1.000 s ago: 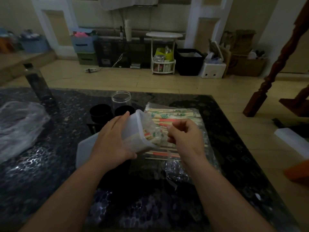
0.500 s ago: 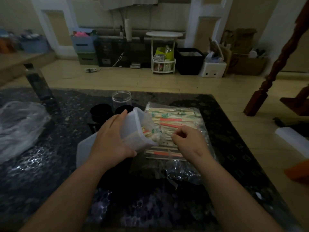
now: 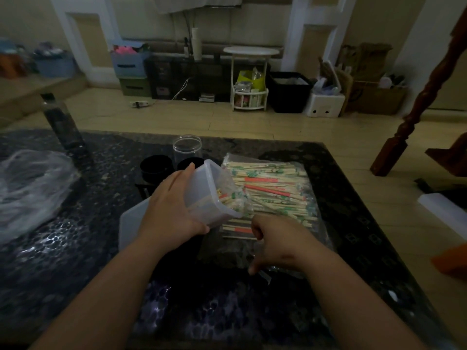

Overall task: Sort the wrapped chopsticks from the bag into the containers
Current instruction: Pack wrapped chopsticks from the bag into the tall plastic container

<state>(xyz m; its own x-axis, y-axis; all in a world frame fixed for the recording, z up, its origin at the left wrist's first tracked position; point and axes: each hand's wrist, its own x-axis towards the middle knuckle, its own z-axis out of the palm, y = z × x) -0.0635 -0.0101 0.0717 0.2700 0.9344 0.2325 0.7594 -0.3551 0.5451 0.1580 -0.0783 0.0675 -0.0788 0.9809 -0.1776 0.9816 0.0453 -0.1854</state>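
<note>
- Wrapped chopsticks [image 3: 271, 189] lie in a loose heap inside a clear plastic bag [image 3: 319, 218], spread flat on the dark speckled table [image 3: 75, 261] just right of the frame's centre
- Some wrappers show green print, others red-orange bands
- Left hand [image 3: 174, 210] grips a translucent plastic container [image 3: 202, 190] by its side, thumb underneath, tilting its open mouth right, over the heap
- A few chopsticks sit in that mouth, ends poking out
- Right hand [image 3: 276, 239] rests at the bag's near edge with its fingers curled down; I cannot tell whether they hold anything
- A flat white plastic piece [image 3: 129, 223] lies under the left wrist
- Behind the container stand a clear jar [image 3: 187, 147] and two black cups [image 3: 154, 168]
- Crumpled clear plastic [image 3: 30, 190] sits at the left edge
</note>
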